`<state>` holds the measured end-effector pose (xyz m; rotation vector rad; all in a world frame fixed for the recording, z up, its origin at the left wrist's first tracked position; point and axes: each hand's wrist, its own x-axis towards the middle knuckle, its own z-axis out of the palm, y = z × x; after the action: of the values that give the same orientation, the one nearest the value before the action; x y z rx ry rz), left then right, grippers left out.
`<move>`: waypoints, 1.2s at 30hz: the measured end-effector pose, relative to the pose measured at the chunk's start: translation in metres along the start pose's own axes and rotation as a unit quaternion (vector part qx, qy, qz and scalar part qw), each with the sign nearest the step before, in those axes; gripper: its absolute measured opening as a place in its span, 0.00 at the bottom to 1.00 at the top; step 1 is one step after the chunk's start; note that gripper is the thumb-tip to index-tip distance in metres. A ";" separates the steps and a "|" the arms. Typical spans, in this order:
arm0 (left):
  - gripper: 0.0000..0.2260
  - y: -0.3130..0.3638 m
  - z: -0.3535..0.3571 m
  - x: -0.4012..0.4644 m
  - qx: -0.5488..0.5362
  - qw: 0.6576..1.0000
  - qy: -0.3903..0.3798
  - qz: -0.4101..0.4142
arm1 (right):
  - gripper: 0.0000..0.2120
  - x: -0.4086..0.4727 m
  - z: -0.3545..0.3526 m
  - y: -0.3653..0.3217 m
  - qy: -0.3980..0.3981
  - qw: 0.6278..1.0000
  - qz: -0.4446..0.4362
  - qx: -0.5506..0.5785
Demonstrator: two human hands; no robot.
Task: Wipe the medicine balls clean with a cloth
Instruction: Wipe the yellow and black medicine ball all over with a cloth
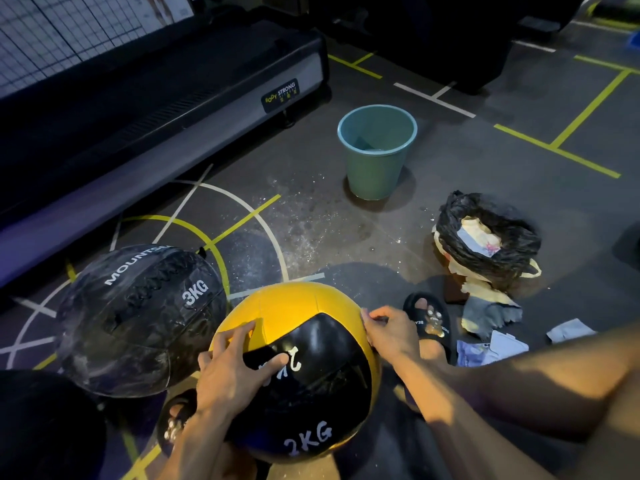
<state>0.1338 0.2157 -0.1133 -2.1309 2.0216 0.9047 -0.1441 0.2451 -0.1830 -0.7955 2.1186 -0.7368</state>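
A yellow and black medicine ball marked 2KG [311, 341] sits low in the middle of the view, between my feet. My left hand [235, 368] rests on its top left with fingers spread over the black panel. My right hand [388, 332] touches the ball's right edge with fingers bent against the yellow seam; I cannot tell whether it pinches anything. A black medicine ball marked 3KG [138, 320] lies on the floor to the left, touching the 2KG ball. A grey cloth [491, 315] lies crumpled on the floor to the right.
A teal bucket [375, 157] stands on the floor beyond the balls, with wet splashes in front of it. A black bag of rubbish [488, 233] sits at the right, with paper scraps [495, 348] near it. A treadmill [156, 109] runs along the left.
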 end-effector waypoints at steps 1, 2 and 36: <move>0.45 -0.002 0.001 -0.002 -0.009 1.000 0.003 -0.011 | 0.14 0.001 0.002 -0.010 0.005 1.000 -0.030 -0.002; 0.45 -0.003 0.001 -0.004 -0.017 1.000 0.007 -0.020 | 0.13 0.001 0.006 -0.022 0.003 0.998 -0.067 -0.002; 0.47 -0.017 0.024 -0.008 -0.054 0.997 0.038 -0.028 | 0.08 0.027 0.058 -0.117 -0.090 0.970 -0.151 -0.168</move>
<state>0.1415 0.2352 -0.1359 -2.3006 1.9784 0.9598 -0.0773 0.1359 -0.1446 -1.3376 2.0035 -0.4371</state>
